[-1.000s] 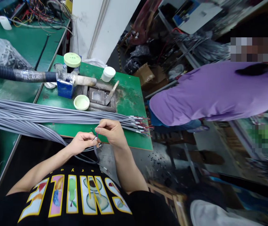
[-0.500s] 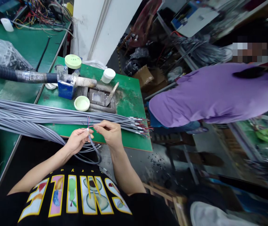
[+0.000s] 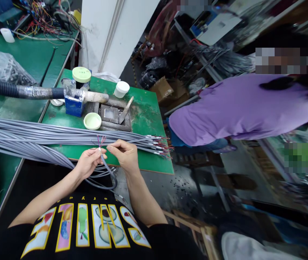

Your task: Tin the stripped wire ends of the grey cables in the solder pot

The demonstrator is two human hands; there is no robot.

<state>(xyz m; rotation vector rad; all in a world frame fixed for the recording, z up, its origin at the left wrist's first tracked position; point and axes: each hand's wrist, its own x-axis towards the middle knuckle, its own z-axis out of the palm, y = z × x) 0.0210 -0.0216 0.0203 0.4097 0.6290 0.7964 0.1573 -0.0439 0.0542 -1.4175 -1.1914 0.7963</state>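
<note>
The left hand point(image 3: 89, 163) is pinching one gray cable point(image 3: 105, 167) close to its top end, so this grip is closed around the cable. The cable is standing up between the two hands, just above the near edge of the green surface point(image 3: 145, 119). Then it is bending down and curling in a loop toward the person's body. Thin colored wires point(image 3: 100, 140) are fanning out of the cable's top end.

The right hand point(image 3: 124, 155) is sitting just beside that end. Its thumb and first finger are pressing together, so this grip is closed too. The wires are too small to tell if one is caught between those fingertips.

Right behind the hands, a big bundle of gray cables point(image 3: 35, 135) is lying across the surface. Their bare ends point(image 3: 159, 146) are pointing to the right.

Farther back, a pale green lid point(image 3: 92, 121) is sitting beside a metal tray point(image 3: 110, 113). A blue box point(image 3: 73, 104), a white jar point(image 3: 122, 89) and a dark hose point(image 3: 16, 90) are resting near them.

Off to the right, another person in a purple shirt point(image 3: 240, 108) is bending over, well apart from the hands.
</note>
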